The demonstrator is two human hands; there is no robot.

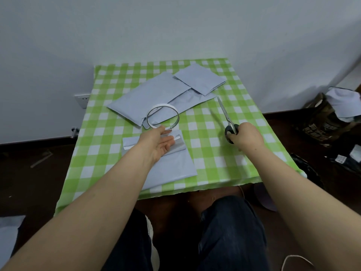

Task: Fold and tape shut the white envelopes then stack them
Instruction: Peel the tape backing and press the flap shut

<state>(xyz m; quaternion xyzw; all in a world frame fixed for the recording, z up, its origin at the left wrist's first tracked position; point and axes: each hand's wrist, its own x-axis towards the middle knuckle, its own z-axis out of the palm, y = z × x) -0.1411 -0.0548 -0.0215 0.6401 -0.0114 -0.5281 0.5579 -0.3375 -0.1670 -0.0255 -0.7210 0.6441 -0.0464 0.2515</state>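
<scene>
Our left hand [158, 143] reaches forward with its fingers stretched out loose over the folded envelope [173, 165]. Its thumb meets the lower rim of the tape roll [162, 116], which stands tilted on edge just beyond. We cannot tell whether the thumb pinches the roll or merely touches it. Our right hand [245, 134] is clenched around the black handles of the scissors [227, 116], blades pointing away from us. We judge they are held ready to cut a strip or be set aside.

The folded envelope lies at the near edge of the tabletop [214, 153], close to us where pressing is easy. A white tape strip [178, 137] shows at its flap, so we judge the sealing is under way.

Farther back, the flat envelopes [152, 96] wait in a loose pile. One folded packet [199, 79] rests at the far right, overlapping the pile, likely the start of the stack.
</scene>
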